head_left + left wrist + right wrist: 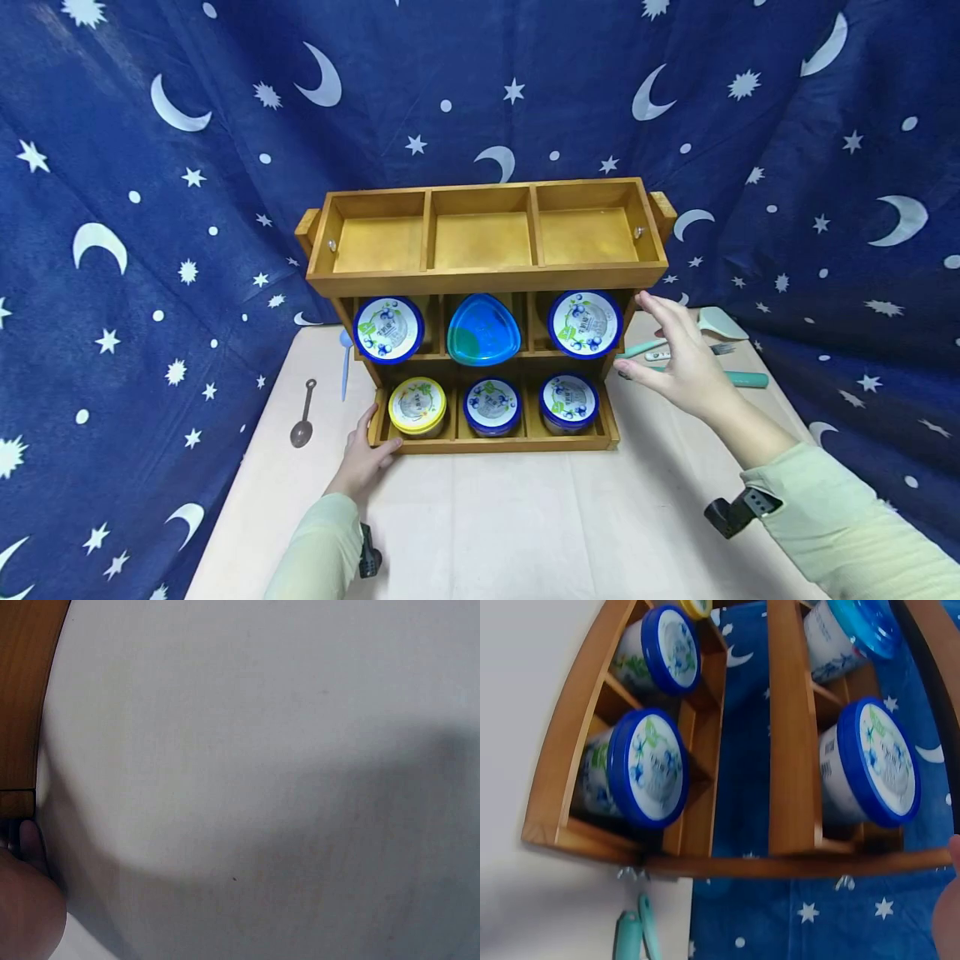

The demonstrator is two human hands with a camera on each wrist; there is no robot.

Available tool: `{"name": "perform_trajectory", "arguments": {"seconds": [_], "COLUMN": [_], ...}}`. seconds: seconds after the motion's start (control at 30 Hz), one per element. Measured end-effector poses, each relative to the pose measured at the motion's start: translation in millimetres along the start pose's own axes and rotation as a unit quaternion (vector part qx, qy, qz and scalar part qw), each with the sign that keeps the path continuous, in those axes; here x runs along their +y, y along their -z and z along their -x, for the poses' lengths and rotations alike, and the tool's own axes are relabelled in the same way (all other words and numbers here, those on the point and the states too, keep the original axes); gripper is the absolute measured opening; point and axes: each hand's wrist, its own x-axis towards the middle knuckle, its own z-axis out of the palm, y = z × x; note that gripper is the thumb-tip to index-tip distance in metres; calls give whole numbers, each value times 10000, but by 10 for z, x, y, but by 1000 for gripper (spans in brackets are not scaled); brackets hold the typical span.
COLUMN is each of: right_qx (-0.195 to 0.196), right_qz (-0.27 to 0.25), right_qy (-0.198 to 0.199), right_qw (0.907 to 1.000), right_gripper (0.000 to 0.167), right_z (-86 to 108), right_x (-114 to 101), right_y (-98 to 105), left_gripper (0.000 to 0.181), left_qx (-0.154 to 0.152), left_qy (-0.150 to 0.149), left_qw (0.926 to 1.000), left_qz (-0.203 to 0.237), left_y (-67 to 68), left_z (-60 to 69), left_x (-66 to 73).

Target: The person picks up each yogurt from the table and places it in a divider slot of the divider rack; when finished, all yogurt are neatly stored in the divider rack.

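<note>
A three-tier wooden rack (487,280) stands on the table, its top tier holding nothing in three compartments. My left hand (363,461) grips its lower left corner, thumb on the front edge and fingers along the side. Beside the rack's right side is my right hand (686,358), its thumb and fingers spread; whether the fingertips touch the wood I cannot tell. In the middle tier sit two blue-rimmed tubs, left (388,330) and right (586,324), around a tub with a rounded triangular blue lid (483,330). The bottom tier holds a yellow-lidded tub (417,405) and two blue-lidded tubs (492,406).
Left of the rack lie a dark spoon (302,432) and a blue spoon (346,367). On the right, behind my right hand, are a pale green turner (722,323), a fork (722,349) and a teal-handled utensil (748,379). A starry blue curtain (450,108) hangs behind.
</note>
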Motion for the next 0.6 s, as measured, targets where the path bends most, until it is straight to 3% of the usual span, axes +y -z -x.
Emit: {"name": "perform_trajectory", "arguments": {"seconds": [0.23, 0.6], "right_qx": [71, -96], "right_qz": [88, 303], "right_qy": [9, -693], "right_qw": [9999, 9971], "right_gripper": [86, 86], "right_z": [64, 173], "right_x": [157, 343], "right_y": [60, 70], "left_gripper": [87, 88], "left_qx": [-5, 32], "left_qy": [-21, 102], "left_qw": [9998, 9997], "left_qz": [-192, -211], "left_y": [-40, 5], "left_z": [-18, 15], "left_x": [-19, 15]}}
